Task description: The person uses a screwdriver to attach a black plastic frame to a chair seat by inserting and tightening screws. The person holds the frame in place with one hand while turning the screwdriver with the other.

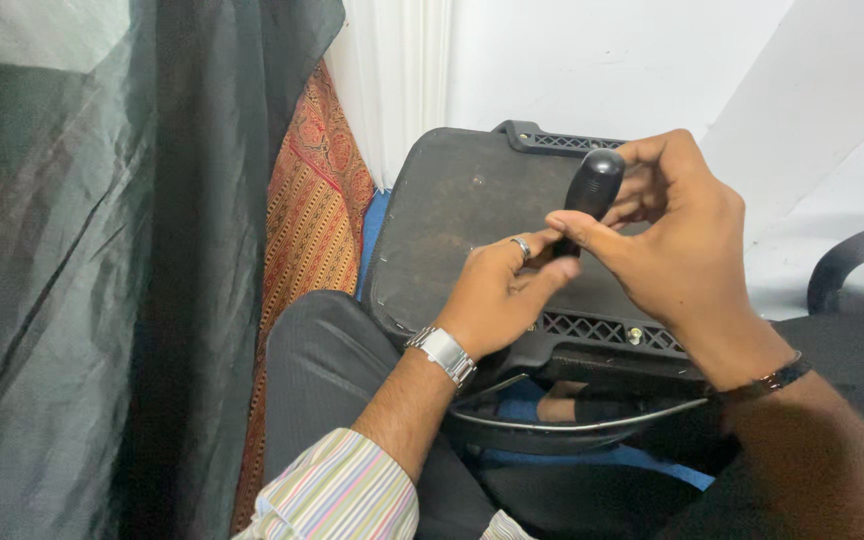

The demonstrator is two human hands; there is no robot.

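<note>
Gripping a black screwdriver handle [592, 187], right hand [687, 250] is closed around it, held upright over a black plastic panel [452, 215]; left hand [500, 295] pinches its lower end, fingers curled.

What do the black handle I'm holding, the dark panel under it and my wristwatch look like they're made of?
Black handle: probably hard plastic or rubber, smooth with a soft sheen on its rounded end. Dark panel: looks like moulded plastic, matte, scuffed and dusty, with lattice vents along its edges. Wristwatch: metal link band, silvery and reflective.
</note>
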